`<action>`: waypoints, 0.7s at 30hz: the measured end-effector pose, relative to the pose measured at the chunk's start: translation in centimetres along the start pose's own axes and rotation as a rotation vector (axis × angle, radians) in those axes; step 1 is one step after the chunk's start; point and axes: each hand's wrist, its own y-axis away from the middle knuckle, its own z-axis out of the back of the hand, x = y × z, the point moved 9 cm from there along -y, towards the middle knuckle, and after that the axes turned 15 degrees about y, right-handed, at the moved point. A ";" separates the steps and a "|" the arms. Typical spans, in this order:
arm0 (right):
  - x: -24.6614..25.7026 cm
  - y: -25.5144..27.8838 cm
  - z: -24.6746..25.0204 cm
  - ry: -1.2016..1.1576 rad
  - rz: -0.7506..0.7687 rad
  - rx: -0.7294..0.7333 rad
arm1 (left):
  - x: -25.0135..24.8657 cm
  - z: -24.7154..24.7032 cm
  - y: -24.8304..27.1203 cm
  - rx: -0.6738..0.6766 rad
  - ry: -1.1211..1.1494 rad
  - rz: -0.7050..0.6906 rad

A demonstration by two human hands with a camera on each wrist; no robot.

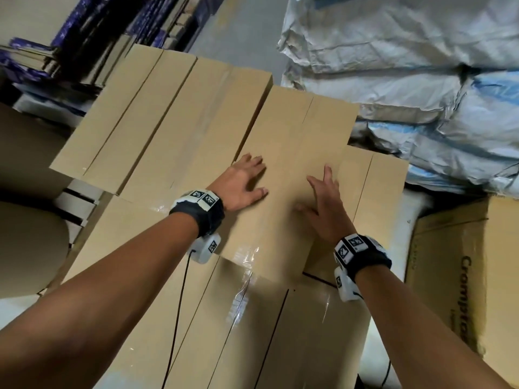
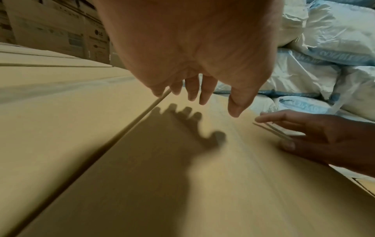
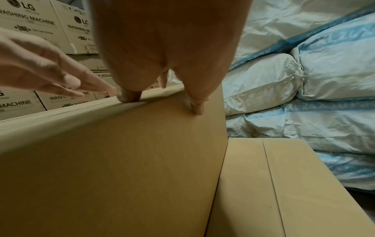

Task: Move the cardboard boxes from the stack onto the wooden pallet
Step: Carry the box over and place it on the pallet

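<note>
A long plain cardboard box (image 1: 295, 130) lies on top of the stack, slightly askew. My left hand (image 1: 255, 175) spreads its fingers over the box's left part; in the left wrist view the left hand (image 2: 202, 96) hovers just above the cardboard (image 2: 162, 176) and casts a shadow on it. My right hand (image 1: 317, 186) lies flat, fingers splayed, near the box's right edge. The right wrist view has the right hand (image 3: 164, 99) touching the box top (image 3: 121, 160) with thumb and fingertips. No wooden pallet is in view.
More flat boxes (image 1: 157, 116) lie to the left, one sits lower on the right (image 1: 373, 186), and taped ones (image 1: 252, 332) are nearest me. White woven sacks (image 1: 421, 66) pile up on the right. A printed carton (image 1: 463, 276) stands at lower right. Washing-machine cartons (image 3: 30, 19) are stacked behind.
</note>
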 end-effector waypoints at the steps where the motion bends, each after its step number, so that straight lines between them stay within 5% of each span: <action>1: 0.1 0.5 0.1 -0.016 -0.037 -0.010 | 0.6 -0.2 1.0 0.007 -0.010 0.008; 10: 2.2 7.6 -1.9 -0.255 -0.267 -0.059 | 9.6 -1.9 11.2 0.283 -0.201 0.190; 21: 1.8 6.9 -1.2 -0.246 -0.310 -0.031 | 11.6 -1.9 11.8 0.314 -0.340 0.153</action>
